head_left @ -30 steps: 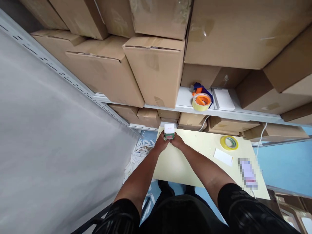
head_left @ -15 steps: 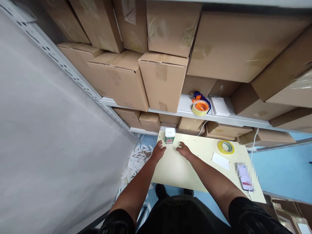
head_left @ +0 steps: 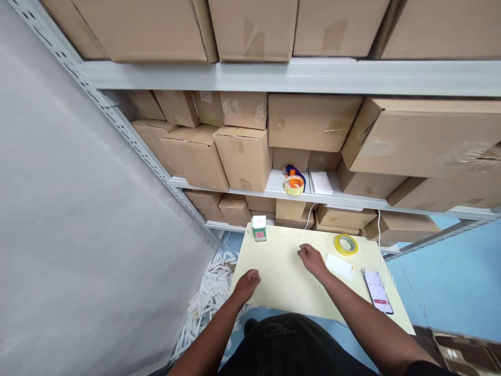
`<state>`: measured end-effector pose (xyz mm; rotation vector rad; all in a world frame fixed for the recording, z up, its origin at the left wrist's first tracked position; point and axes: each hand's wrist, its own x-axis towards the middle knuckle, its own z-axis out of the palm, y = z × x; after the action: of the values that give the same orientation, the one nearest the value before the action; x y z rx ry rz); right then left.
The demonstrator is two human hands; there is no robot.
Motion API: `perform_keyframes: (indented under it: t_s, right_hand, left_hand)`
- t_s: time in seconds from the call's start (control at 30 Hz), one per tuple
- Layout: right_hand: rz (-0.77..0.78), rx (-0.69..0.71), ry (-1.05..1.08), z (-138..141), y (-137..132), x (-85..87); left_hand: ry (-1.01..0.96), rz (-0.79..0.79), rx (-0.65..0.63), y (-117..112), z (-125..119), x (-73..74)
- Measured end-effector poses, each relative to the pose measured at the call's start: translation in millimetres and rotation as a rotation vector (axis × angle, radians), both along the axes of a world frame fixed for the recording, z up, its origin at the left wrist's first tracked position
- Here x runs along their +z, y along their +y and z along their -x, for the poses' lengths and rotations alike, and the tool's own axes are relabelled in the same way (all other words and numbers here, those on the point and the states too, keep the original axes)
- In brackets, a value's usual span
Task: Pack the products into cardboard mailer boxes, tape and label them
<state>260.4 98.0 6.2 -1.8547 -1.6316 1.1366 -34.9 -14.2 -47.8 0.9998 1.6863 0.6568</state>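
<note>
A small white-and-green box [head_left: 259, 228] stands upright near the far left corner of the pale yellow table [head_left: 282, 277], apart from both hands. My left hand [head_left: 248, 284] hovers by the table's left side, fingers curled in with nothing visible in them. Farther forward and to the right, my right hand [head_left: 311, 257] is loosely closed above the tabletop, also without a visible object. It is nearest to a white card [head_left: 339, 266] lying flat. Behind that card lies a roll of yellow tape [head_left: 346, 244].
A phone [head_left: 377, 292] lies on the table's right side. Shelves of cardboard boxes [head_left: 241, 159] rise behind, holding a tape dispenser [head_left: 294, 184] and a white stack [head_left: 321, 183]. White paper strips [head_left: 207, 290] cover the floor at left, beside a grey wall [head_left: 78, 235].
Both hands have drawn away from the small box and their fingers have curled in. My left hand came back toward me, my right hand moved right. The camera view has tilted up.
</note>
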Motion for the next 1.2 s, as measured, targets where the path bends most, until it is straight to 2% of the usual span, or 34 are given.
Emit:
perform_keyframes:
  t_s: [0.07,0.13,0.2,0.23,0.27,0.33,0.4,0.43,0.5,0.6,0.67,0.73,0.8,0.9,0.97,1.07,1.13,1.2]
  right_hand:
    - [-0.267,-0.044,-0.045,-6,33,53.5]
    - [-0.501,-0.139,-0.129,-5,76,114.7]
    - [-0.595,-0.171,-0.236,3,122,170.7]
    - [-0.561,-0.175,-0.294,9,144,193.0]
    - [-0.473,-0.158,-0.349,16,163,210.4]
    - [-0.191,-0.037,-0.422,29,193,230.2]
    - [-0.016,0.038,-0.48,41,209,234.5]
    - [0.006,0.048,-0.51,45,212,233.5]
    - [-0.04,0.024,-0.558,49,210,229.8]
    - [-0.165,-0.035,-0.582,40,186,223.5]
    - [-0.24,-0.046,-0.604,25,156,213.3]
    - [-0.26,-0.036,-0.64,5,114,192.3]
    - [-0.205,-0.034,-0.659,-15,65,159.2]
    - [-0.022,-0.049,-0.649,-38,-10,94.4]
    - [0.117,-0.061,-0.651,-47,-50,50.3]
    - [0.264,-0.078,-0.619,-57,-82,-4.2]
    - [0.322,-0.081,-0.597,-64,-89,-30.0]
    - [0.359,-0.072,-0.577,-71,-90,-48.6]
  left_hand:
    - [0.064,-0.055,-0.096,-15,-2,6.1]
    - [0.126,-0.085,-0.175,-29,0,10.0]
    - [0.154,-0.085,-0.2,-40,3,12.7]
    - [0.16,-0.086,-0.202,-45,5,13.7]
    - [0.16,-0.089,-0.202,-49,6,14.4]
    - [0.151,-0.1,-0.191,-57,11,14.6]
    - [0.133,-0.114,-0.172,-64,16,13.1]
    - [0.125,-0.12,-0.164,-67,20,11.9]
    - [0.115,-0.121,-0.158,-73,29,9.5]
    - [0.114,-0.094,-0.177,-78,46,8.7]
    - [0.124,-0.077,-0.2,-77,58,10.5]
    - [0.136,-0.068,-0.233,-72,68,12.4]
    - [0.145,-0.067,-0.284,-64,74,12.4]
    - [0.165,-0.063,-0.367,-51,73,7.9]
    - [0.182,-0.058,-0.414,-46,67,3.9]
    - [0.217,-0.057,-0.472,-44,53,0.4]
    - [0.243,-0.052,-0.497,-47,40,-0.1]
    - [0.262,-0.043,-0.501,-53,24,-0.2]
